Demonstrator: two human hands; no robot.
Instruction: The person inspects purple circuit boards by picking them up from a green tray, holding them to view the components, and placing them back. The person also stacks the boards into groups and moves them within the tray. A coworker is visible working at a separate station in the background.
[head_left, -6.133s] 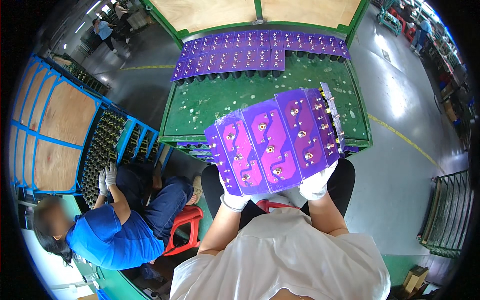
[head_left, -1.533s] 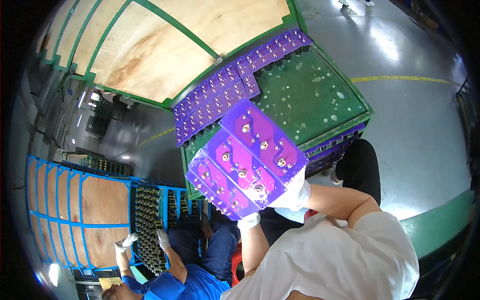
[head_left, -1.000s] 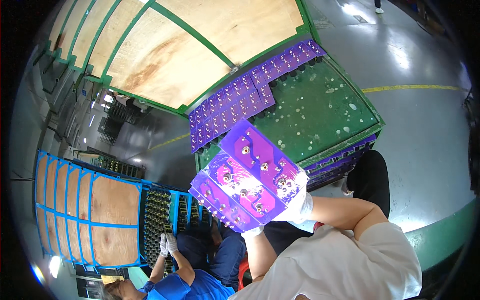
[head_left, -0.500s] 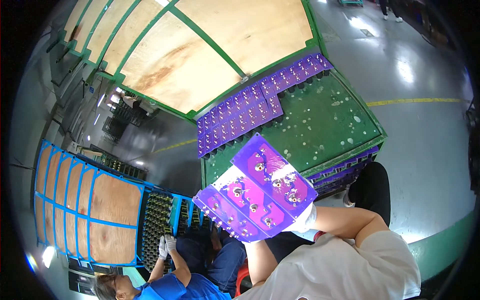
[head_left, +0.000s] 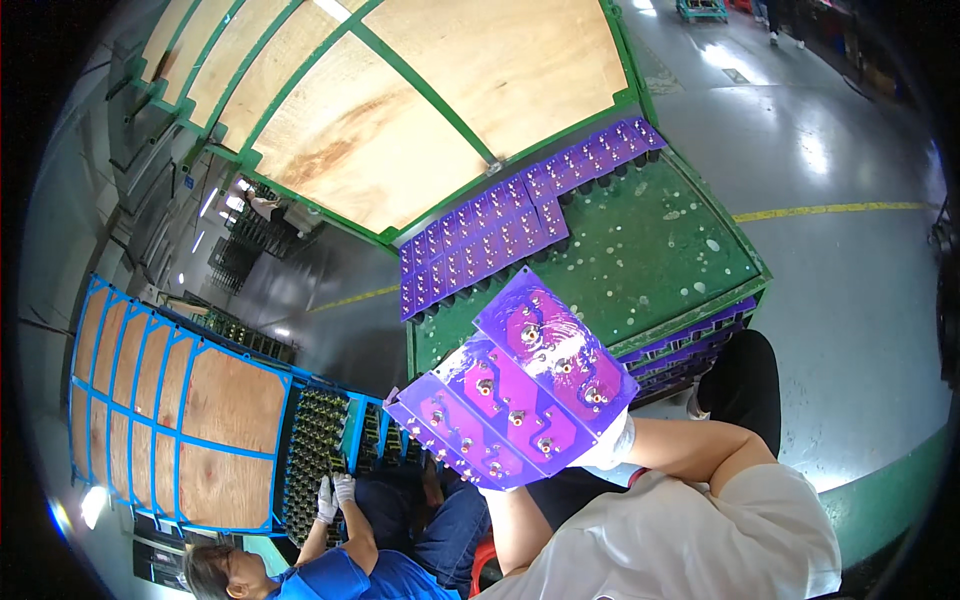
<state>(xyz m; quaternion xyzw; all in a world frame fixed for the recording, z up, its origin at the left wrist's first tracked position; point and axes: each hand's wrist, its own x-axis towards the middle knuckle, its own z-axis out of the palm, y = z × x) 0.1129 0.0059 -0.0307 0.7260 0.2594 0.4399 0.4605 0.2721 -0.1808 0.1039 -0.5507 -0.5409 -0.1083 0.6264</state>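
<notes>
Your grip, left hand (head_left: 499,491) mostly hidden and right hand (head_left: 612,447) at the lower-right edge, holds the panel (head_left: 505,390), green desk (head_left: 650,255) stretching between it and the far-edge boards (head_left: 484,240).

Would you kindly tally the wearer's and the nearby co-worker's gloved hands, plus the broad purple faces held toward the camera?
Wearer's left hand and right hand, gloved: 2
Co-worker's gloved hands: 2
Broad purple faces: 3
Total: 7
</notes>
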